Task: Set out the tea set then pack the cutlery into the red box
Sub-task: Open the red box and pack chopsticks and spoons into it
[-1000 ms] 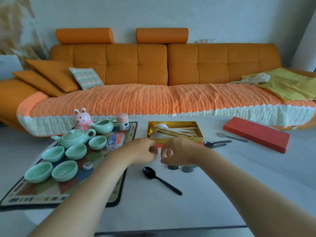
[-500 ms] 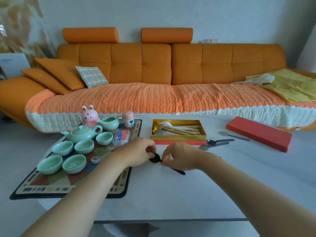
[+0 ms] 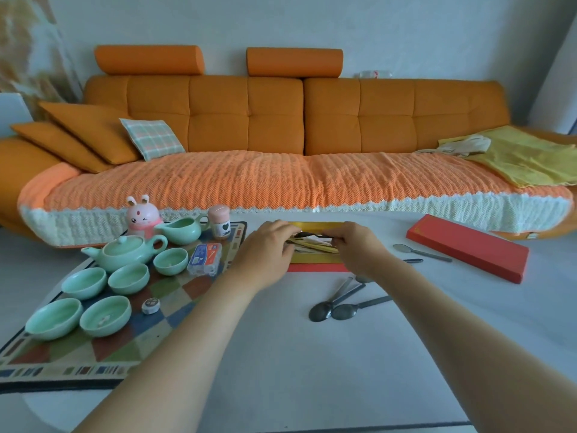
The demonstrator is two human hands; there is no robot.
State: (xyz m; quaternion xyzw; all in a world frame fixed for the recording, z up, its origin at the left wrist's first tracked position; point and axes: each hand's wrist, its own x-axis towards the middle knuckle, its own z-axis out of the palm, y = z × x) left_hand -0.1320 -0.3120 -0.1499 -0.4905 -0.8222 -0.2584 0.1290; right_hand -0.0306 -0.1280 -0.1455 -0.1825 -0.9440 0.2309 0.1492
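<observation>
The red box (image 3: 315,267) with its gold lining stands open at the table's far middle, with gold and white cutlery inside. My left hand (image 3: 265,254) and my right hand (image 3: 359,248) are both over it, each pinching an end of a black spoon (image 3: 307,235) held level just above the cutlery. Two grey spoons (image 3: 331,311) lie side by side on the table in front of the box. One more grey spoon (image 3: 418,251) lies to the right. The mint green teapot (image 3: 125,251), pitcher (image 3: 181,229) and several cups (image 3: 128,278) stand on the patterned mat (image 3: 140,339).
The red lid (image 3: 468,246) lies at the right of the table. A pink rabbit figure (image 3: 142,215), a pink jar (image 3: 220,225), a small plastic case (image 3: 204,259) and a little round tin (image 3: 150,306) share the mat. An orange sofa (image 3: 281,126) runs behind the table.
Both hands picked the black spoon up from the near table and carried it away from me to above the open box. The head view has shifted a little.
</observation>
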